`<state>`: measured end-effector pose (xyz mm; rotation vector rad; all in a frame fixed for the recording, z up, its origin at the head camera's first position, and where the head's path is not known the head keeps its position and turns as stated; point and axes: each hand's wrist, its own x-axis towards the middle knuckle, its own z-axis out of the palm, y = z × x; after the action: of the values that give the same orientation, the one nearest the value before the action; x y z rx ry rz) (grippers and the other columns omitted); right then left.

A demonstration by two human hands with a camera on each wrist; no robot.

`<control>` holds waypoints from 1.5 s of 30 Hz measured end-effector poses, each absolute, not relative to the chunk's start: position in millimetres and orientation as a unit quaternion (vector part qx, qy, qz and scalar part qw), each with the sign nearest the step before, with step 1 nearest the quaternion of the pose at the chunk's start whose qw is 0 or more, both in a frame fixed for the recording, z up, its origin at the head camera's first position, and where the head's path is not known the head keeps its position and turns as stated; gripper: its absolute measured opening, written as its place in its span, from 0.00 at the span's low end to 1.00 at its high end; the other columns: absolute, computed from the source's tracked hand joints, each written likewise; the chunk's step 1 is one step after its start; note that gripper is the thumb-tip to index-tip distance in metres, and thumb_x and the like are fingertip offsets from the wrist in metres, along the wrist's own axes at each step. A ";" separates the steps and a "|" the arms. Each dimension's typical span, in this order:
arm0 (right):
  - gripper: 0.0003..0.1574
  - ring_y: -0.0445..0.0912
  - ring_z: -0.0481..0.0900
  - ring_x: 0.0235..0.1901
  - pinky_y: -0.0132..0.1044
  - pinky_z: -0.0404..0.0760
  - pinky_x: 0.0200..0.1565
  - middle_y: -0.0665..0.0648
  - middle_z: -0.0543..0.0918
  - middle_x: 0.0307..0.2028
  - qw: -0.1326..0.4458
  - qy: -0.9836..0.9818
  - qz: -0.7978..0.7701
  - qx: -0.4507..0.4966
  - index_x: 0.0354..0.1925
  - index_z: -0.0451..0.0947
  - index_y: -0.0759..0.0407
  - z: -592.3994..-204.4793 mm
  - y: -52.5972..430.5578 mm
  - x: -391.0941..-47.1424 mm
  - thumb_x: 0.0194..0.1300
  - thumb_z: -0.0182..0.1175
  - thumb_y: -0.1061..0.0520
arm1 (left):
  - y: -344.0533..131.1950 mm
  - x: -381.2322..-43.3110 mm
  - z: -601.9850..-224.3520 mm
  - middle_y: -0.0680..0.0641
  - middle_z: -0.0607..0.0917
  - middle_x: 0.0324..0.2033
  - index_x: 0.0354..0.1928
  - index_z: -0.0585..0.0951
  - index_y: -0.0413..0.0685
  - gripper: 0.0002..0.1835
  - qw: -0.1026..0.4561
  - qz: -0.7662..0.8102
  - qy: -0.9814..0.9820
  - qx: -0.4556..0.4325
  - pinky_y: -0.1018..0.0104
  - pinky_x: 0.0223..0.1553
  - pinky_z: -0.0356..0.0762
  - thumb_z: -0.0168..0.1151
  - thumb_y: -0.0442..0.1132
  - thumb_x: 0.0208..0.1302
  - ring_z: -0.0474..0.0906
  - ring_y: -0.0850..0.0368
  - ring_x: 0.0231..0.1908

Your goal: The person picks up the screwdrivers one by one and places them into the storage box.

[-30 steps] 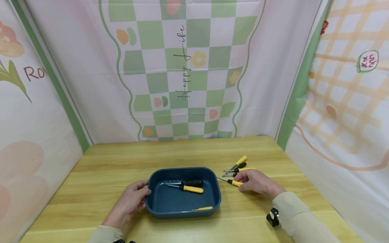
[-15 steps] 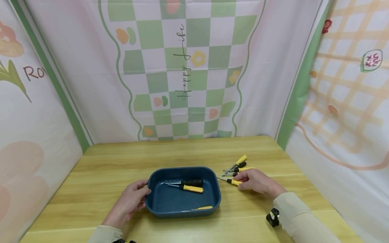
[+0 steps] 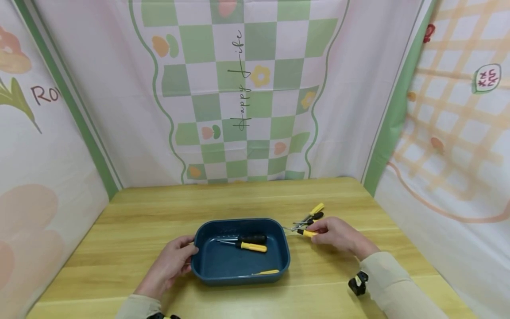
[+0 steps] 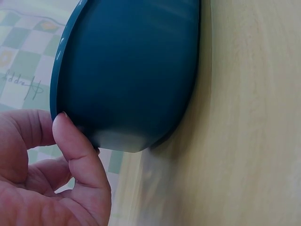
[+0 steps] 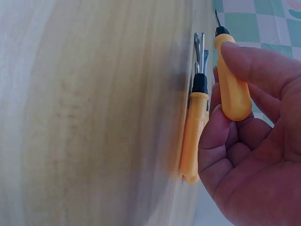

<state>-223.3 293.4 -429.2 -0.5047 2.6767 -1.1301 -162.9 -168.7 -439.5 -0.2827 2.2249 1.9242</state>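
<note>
My left hand (image 3: 171, 262) pinches the left rim of a dark blue rectangular tub (image 3: 235, 281), thumb on one face and fingers on the other. A black-handled screwdriver (image 3: 255, 239) lies in it beside a yellow-handled one (image 3: 253, 247). A small yellow-handled tool (image 3: 268, 272) sits near its front wall. To the right of the tub, my right hand (image 3: 339, 237) pinches a yellow-handled screwdriver (image 5: 233, 92) by its handle, just off the table, shaft toward the tub. Below it in the right wrist view lies another yellow-handled screwdriver (image 5: 192, 141).
Behind my right hand, several more screwdrivers lie in a loose cluster, among them a yellow-handled one (image 3: 317, 208) and a black-handled one (image 3: 317, 215). The wooden table (image 3: 151, 208) ends at a printed curtain (image 3: 259, 110) at the back.
My right hand has raised the yellow-handled screwdriver off the table and shifted it slightly away from me. The left hand and the tub have stayed put.
</note>
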 end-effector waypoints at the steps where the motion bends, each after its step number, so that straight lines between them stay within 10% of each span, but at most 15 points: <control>1: 0.19 0.47 0.78 0.41 0.31 0.78 0.40 0.56 0.88 0.45 0.093 0.904 -0.381 -0.172 0.53 0.87 0.63 -428.6 293.8 -223.4 0.64 0.71 0.58 | -168.7 -162.7 -439.5 0.44 0.78 0.41 0.70 0.74 0.37 0.27 0.093 0.649 0.749 -0.095 0.71 0.25 0.76 0.58 0.34 0.71 0.76 0.55 0.31; 45: 0.26 0.49 0.83 0.49 0.32 0.83 0.50 0.65 0.85 0.54 0.125 0.850 -0.477 -0.184 0.62 0.81 0.65 -400.9 271.3 -219.9 0.71 0.67 0.53 | -167.2 -160.2 -439.0 0.44 0.78 0.40 0.71 0.74 0.37 0.27 0.088 0.654 0.745 -0.096 0.71 0.24 0.76 0.58 0.35 0.71 0.76 0.57 0.29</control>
<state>-219.9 271.3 -400.9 -0.5371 2.4774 -1.3893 -160.2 -167.2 -439.0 -0.2850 2.2195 1.9470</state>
